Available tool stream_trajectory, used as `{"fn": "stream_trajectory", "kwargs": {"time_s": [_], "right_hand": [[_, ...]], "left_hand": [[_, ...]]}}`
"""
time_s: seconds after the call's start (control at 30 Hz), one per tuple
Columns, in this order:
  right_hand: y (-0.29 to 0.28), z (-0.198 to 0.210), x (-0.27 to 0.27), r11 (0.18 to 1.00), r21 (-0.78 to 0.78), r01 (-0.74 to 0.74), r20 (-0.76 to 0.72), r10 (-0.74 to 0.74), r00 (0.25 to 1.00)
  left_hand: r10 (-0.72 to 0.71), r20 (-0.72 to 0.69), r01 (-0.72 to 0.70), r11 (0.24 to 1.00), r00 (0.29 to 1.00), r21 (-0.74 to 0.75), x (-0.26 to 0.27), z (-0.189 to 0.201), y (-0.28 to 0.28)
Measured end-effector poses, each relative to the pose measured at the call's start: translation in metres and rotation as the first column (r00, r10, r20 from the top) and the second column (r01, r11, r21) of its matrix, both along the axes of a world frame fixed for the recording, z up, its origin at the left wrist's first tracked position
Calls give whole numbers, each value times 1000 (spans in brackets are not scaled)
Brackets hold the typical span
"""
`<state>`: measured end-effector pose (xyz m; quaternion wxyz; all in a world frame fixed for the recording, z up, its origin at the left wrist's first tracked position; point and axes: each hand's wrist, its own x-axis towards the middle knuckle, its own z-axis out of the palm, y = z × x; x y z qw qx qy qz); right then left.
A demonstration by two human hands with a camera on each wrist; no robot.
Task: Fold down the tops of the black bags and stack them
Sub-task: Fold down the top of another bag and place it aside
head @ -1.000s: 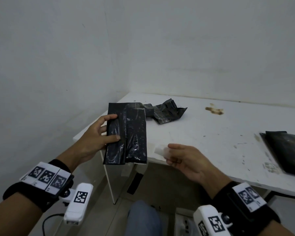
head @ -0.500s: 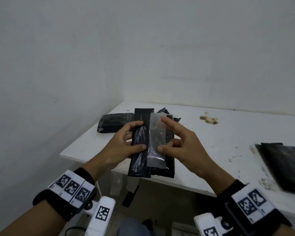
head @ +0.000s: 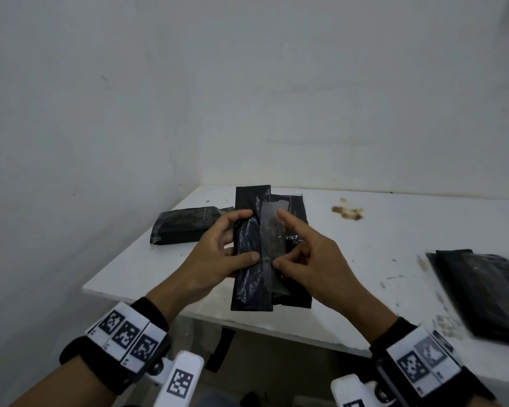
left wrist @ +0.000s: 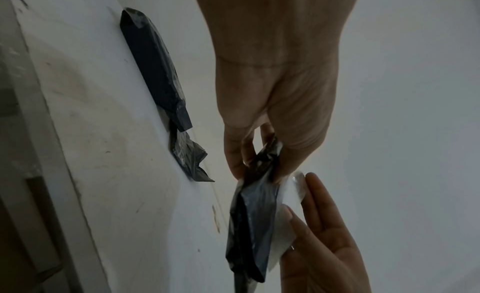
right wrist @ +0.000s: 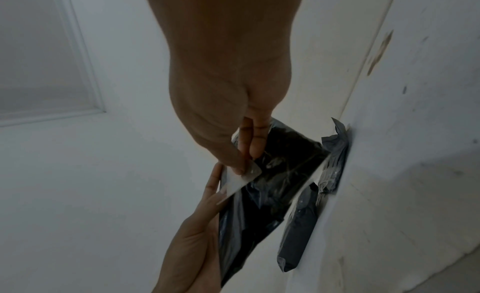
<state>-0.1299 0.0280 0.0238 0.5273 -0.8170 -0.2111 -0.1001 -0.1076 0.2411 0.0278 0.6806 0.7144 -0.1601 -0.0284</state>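
Head view: a long, glossy black plastic bag (head: 249,259) was held upright above the near edge of the white, stained surface (head: 379,245); it was gripped along its left side by the left hand (head: 218,254), thumb in front and fingers curled behind; a translucent grey strip (head: 272,248) on the bag's front was pinched by the right hand (head: 312,259) between thumb and index finger; a folded black bag (head: 182,226) lay at the surface's far left corner; a pile of flat black bags (head: 482,292) rested well apart at the right.
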Motion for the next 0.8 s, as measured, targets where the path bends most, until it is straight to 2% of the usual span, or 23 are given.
{"fn": "stream_trajectory", "kwargs": {"time_s": [0.33,0.5,0.6,0.8], "right_hand": [[-6,0,-8,996,-83,35,72,-29,997],[-7,1,-11,995,-98,34,72,-27,997],[-10,2,-12,993,-108,37,81,-28,996],[-17,3,-3,994,-3,106,143,-105,984]], "left_hand": [[-16,-25,16,1000,1000,-23,-6,2,-16],[61,86,-63,998,994,25,-8,-6,-24],[57,115,-62,997,992,48,-8,-8,-25],[21,108,-28,998,994,61,-9,-6,-26]]}}
